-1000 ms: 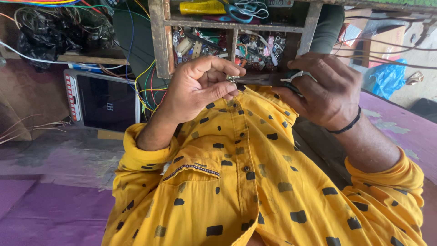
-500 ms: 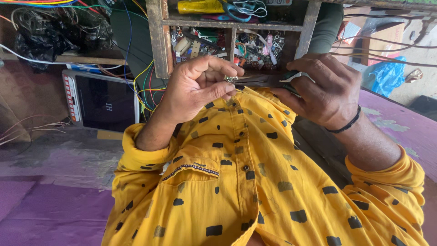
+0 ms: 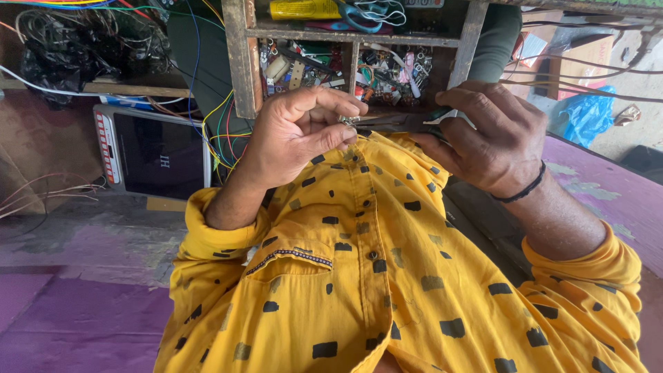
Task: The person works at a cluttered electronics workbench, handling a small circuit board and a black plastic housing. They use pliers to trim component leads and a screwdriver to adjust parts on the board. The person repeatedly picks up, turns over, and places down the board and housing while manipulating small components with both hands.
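**Small metal part pinched at chest height, pliers meeting it from the right**

A tiny metal part [image 3: 349, 121] sits between the thumb and forefinger of the left hand [image 3: 297, 135], held just above the collar of a yellow shirt with black dashes [image 3: 359, 276]. The fingertips are pressed tightly together on the part, the remaining fingers curled loosely behind. The dark nose of a pair of pliers [image 3: 397, 123] reaches in from the right and touches the part; whether its tip is biting on the part or merely resting against it is too small to tell. The right hand [image 3: 494, 138] is wrapped closed around the pliers' handles, with a black band [image 3: 521, 190] on its wrist.

Behind the hands stands a wooden rack [image 3: 238, 62] whose compartments are packed with small electronic parts, a yellow tube [image 3: 304, 9] and blue-handled scissors [image 3: 366, 14] lying on its upper shelf. To the left, coloured wires [image 3: 214, 131] trail down beside a dark-screened device with a white frame [image 3: 152, 155]. A purple surface [image 3: 608, 193] runs along the right, a blue plastic bag [image 3: 587, 114] beyond it.
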`<state>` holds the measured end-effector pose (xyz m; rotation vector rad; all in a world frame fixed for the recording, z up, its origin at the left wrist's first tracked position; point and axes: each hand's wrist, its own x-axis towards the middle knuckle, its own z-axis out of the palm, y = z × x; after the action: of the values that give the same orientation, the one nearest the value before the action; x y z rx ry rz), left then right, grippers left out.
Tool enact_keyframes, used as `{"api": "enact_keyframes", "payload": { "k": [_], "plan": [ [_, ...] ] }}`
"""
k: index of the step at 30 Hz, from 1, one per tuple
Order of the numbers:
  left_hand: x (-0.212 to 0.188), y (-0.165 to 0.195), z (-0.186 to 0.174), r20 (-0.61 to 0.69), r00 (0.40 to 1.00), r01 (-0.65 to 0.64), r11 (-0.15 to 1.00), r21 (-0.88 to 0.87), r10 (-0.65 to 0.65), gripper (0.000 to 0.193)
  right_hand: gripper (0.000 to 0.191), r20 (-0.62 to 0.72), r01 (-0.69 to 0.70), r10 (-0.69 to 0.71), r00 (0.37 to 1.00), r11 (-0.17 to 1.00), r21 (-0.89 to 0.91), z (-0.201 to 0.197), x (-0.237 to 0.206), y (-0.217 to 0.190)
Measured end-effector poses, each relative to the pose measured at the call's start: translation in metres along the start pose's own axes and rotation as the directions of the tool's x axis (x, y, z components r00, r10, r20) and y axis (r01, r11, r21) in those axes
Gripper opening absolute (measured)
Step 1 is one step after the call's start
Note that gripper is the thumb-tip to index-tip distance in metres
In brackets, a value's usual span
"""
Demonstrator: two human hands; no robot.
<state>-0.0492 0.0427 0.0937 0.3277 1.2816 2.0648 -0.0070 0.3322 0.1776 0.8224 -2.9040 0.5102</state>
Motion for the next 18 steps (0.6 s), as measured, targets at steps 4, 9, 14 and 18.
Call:
{"api": "enact_keyframes", "payload": {
  "k": [4, 9, 14, 18],
  "plan": [
    [0.0, 0.003, 0.0, -0.003, 1.0, 0.023, 0.999, 0.047, -0.023, 0.018, 0.036, 0.006, 0.005, -0.005, 1.0, 1.0, 0.002, 0.002, -0.001, 0.001],
    [0.001, 0.008, 0.001, -0.001, 0.997, 0.081, 0.981, 0.175, -0.082, 0.018, 0.039, 0.064, 0.013, -0.019, 0.998, 0.995, 0.097, 0.003, 0.002, 0.009],
    [0.005, 0.011, 0.004, 0.02, 0.996, 0.077, 0.974, 0.212, -0.083, 0.019, 0.035, 0.133, -0.017, -0.001, 0.991, 0.992, 0.128, 0.004, 0.002, 0.014],
    [0.005, 0.012, 0.003, 0.009, 0.996, 0.084, 0.965, 0.249, -0.089, 0.019, 0.033, 0.145, -0.053, 0.033, 0.989, 0.99, 0.134, 0.005, -0.001, 0.013]
  ]
}}
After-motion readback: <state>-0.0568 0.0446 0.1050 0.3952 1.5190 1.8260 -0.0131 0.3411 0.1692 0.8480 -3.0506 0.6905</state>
